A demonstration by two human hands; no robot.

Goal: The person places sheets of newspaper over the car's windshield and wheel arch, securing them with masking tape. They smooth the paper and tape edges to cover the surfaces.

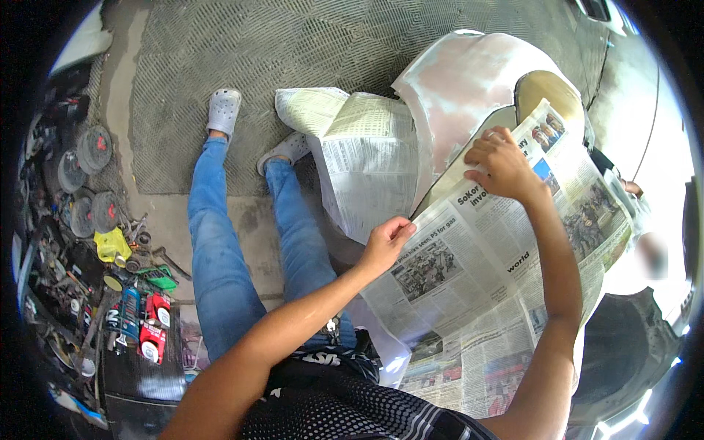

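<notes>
A large newspaper sheet lies over the right part of a painted car body panel. My left hand is closed on the sheet's near left corner, thumb and fingers pinched together. Farther along the same edge, my right hand bends its fingers over the paper, thumb beneath them; what lies under the fingertips is hidden. Between the sheet's edge and the panel runs a tan strip. The panel is white with pinkish sanded patches. More newspaper covers its left side, folded and hanging outward.
At the left are several round discs, a yellow cloth, a blue can, red boxes and loose tools. My feet stand on a textured grey floor. A white car is at the right; a blurred person shows beside it.
</notes>
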